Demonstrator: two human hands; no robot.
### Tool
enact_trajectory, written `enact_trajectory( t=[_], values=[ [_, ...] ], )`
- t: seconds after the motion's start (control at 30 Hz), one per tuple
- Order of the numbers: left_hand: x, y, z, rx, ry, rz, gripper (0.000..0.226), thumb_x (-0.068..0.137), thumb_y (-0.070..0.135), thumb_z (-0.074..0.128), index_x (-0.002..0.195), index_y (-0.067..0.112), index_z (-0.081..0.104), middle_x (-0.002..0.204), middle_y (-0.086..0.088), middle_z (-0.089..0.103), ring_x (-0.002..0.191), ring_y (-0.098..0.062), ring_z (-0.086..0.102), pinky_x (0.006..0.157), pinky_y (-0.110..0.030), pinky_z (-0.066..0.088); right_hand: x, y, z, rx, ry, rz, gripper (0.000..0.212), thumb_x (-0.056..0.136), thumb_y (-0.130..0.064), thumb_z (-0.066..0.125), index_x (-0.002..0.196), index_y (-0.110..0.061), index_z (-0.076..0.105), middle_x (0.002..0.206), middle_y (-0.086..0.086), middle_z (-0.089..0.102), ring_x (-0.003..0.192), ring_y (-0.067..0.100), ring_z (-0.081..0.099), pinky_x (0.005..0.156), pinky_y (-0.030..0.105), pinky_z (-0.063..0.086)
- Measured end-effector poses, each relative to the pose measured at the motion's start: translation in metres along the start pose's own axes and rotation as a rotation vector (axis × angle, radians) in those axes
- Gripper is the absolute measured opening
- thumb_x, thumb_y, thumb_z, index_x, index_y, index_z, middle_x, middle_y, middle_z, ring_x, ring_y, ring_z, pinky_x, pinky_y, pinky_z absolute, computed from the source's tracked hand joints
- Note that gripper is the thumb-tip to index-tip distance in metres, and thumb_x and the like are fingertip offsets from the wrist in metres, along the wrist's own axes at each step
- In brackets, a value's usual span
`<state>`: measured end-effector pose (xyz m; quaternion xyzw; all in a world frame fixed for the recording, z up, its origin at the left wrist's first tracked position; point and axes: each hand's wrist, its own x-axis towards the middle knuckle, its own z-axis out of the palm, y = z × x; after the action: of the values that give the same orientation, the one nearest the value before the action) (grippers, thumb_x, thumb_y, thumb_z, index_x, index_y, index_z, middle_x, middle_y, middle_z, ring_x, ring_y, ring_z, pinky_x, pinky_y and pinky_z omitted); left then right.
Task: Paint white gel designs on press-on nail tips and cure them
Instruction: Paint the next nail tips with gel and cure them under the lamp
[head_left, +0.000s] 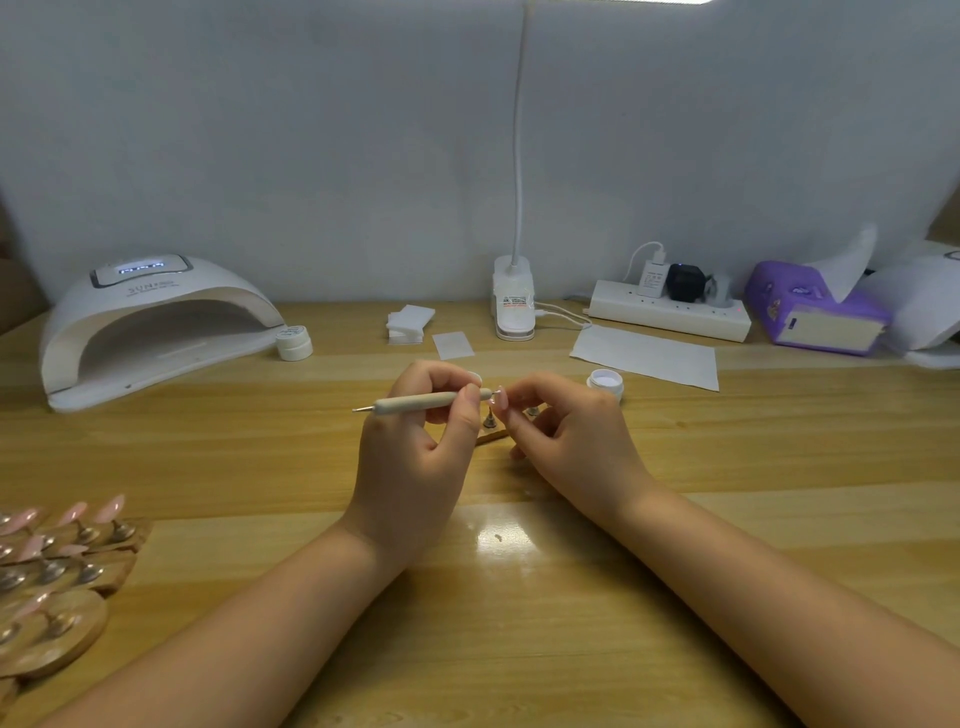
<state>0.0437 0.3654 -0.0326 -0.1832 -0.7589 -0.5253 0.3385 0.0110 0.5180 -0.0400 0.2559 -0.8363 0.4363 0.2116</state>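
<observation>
Centrally, the left hand pinches a beige dotting pen level, its metal tip pointing toward the left of the frame. Its other end meets a pink nail tip pinched in the right hand, both grips closed on their things above a small wooden stand on the counter. Just right sits an open gel jar. A curing lamp stands at upper left; more nail tips on stands fill the lower left.
</observation>
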Motion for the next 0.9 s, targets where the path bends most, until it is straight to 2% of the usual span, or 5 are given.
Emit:
enact_trajectory(
  t=[0.37,0.63,0.9],
  values=[
    [0.0,-0.0008,0.0004,0.0,0.004,-0.002,0.004,0.09,0.015,0.056,0.09,0.017,0.059,0.077,0.012,0.061,0.075,-0.003,0.06,0.065,-0.009,0.043,0.0006,0.001,-0.0003,0.002,-0.002,-0.001,0.007,0.089,-0.013,0.067,0.094,-0.011,0.07,0.085,-0.006,0.07,0.063,0.017,0.066,0.064,0.04,0.055],
    [0.001,0.0035,-0.0006,-0.025,0.038,0.027,0.011,0.091,0.017,0.056,0.09,0.028,0.056,0.079,0.009,0.063,0.076,-0.006,0.062,0.066,-0.012,0.045,0.001,0.0031,0.0009,0.004,0.004,0.007,0.007,0.089,-0.014,0.067,0.095,-0.014,0.07,0.085,-0.008,0.07,0.062,0.015,0.066,0.064,0.041,0.055],
    [-0.0002,0.0025,-0.0013,-0.057,0.025,0.04,0.014,0.09,0.011,0.055,0.088,0.024,0.057,0.076,0.009,0.06,0.075,-0.004,0.06,0.065,-0.011,0.044,0.0013,0.0036,0.001,-0.002,0.013,-0.014,0.004,0.09,-0.017,0.067,0.093,-0.017,0.07,0.082,-0.013,0.068,0.061,0.011,0.065,0.061,0.036,0.055]
  ],
)
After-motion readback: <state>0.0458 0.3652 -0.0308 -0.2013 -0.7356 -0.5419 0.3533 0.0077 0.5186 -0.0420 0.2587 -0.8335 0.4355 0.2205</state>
